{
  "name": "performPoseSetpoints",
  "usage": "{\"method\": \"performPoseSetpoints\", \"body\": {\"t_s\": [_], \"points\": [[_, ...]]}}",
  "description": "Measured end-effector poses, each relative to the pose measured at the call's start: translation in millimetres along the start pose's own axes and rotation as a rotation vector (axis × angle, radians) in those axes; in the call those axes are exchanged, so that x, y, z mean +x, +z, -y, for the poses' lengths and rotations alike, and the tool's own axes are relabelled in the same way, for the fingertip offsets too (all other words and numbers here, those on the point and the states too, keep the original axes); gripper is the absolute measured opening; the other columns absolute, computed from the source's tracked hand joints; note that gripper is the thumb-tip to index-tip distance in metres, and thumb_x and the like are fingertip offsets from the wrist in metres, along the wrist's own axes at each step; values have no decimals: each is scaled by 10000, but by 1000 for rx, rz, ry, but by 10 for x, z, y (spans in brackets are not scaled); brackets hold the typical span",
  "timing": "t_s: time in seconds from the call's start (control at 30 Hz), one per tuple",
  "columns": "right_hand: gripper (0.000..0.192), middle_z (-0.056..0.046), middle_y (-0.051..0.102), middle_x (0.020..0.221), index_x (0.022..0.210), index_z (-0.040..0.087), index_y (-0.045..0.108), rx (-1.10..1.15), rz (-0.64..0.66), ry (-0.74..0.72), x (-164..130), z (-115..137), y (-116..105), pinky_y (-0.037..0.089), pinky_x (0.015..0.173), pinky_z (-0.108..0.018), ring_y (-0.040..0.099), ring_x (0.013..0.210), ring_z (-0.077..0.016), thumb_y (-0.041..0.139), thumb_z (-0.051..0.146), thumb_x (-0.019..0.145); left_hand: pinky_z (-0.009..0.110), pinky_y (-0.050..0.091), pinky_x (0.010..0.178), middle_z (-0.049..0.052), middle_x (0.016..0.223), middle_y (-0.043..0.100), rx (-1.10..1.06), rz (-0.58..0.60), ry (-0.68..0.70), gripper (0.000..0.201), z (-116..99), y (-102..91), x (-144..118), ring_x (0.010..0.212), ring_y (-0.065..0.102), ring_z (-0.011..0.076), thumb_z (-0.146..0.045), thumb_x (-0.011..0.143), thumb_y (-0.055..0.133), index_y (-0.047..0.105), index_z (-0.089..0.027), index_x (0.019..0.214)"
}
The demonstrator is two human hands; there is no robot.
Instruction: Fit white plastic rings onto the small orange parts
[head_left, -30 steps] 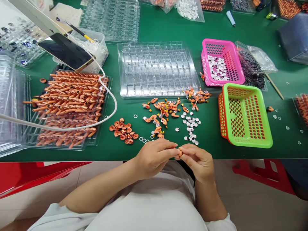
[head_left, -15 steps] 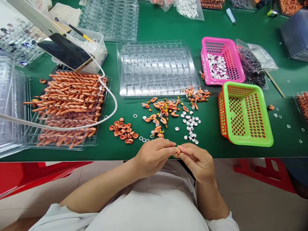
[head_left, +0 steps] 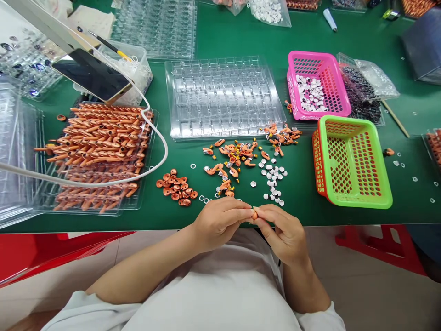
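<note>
We pinch a small orange plastic piece between the fingertips of our left hand and right hand, both in a narrow grip closed on it, at the near edge of the green worktop, just below scattered white discs.

One head-worn view — looking down, close over the green table.

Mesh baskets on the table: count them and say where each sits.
2. The pink basket sits right of the clear tray and holds small white discs; the green basket lies just in front of it, tilted. None looks hidden.
</note>
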State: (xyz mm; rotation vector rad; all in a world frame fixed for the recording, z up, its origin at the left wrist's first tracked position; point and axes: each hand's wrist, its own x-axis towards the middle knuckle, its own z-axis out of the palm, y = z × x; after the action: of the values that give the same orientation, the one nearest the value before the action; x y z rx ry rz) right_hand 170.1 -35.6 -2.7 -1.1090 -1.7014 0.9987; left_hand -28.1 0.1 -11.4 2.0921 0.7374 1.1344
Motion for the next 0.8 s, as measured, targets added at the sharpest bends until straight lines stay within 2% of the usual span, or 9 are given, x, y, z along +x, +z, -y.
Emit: {"method": "performPoseSetpoints", "body": {"t_s": [0.43,0.57,0.67,0.8], "points": [[403,-76,724,1001,1194,254,643,-83,-31,-104,-28,-37,45,599,733,-337,698,892,-208,595,11,876,256,596,742,91,915,781,-25,-22,-17,194,23,24,-8,854,748,158,-48,901,562,643,-167,1031],[426,-77,723,1018,1216,269,640,-74,-26,-104,-51,-60,43,602,724,-344,699,906,-217,594,16,877,258,592,728,121,913,775,-12,2,23,185,27,-2,9,838,744,165,-36,889,570,647,-142,1019],[432,-74,722,1021,1209,277,649,-22,-33,-80,-69,-68,51,603,722,-334,698,906,-212,600,10,873,266,589,714,137,913,770,43,29,57,166,16,-45,34,814,739,171,-67,912,543,660,-128,1012],[392,-58,723,992,1144,289,687,165,-53,16,-93,-91,81,601,736,-324,694,900,-201,624,17,869,258,582,700,126,919,766,86,51,75,159,-20,-98,55,802,729,165,-106,931,539,663,-145,1023]]}}
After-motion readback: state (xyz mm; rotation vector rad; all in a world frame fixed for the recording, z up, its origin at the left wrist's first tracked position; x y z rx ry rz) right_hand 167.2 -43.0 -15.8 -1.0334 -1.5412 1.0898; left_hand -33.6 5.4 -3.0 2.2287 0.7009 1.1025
